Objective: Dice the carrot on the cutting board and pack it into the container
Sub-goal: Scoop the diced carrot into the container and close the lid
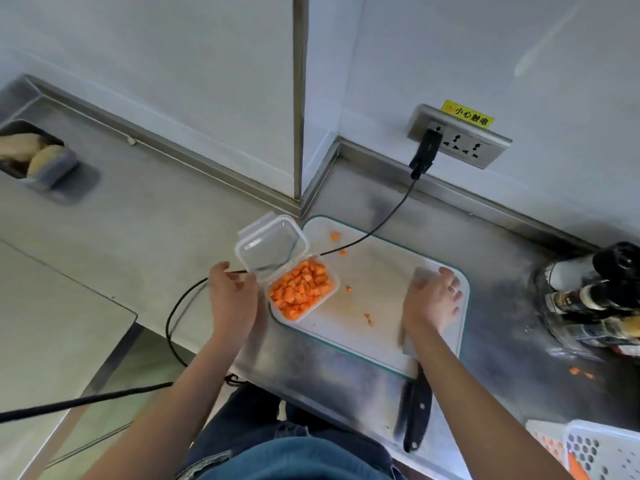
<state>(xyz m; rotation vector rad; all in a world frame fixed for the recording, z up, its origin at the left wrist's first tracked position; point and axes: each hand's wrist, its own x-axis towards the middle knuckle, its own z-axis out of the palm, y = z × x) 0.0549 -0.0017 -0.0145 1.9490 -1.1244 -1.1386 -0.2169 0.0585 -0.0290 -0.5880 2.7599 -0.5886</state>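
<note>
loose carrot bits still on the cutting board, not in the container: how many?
4 on the cutting board: two near the far edge, one just right of the container, one nearer the front. The right hand may hide more.

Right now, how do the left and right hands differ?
The left hand sits off the board, beside the container, fingers loosely curled and holding nothing; the right hand is over the board with fingers spread flat, above the knife blade. The right looks motion-blurred; the left is sharper. Both are bare.
</note>
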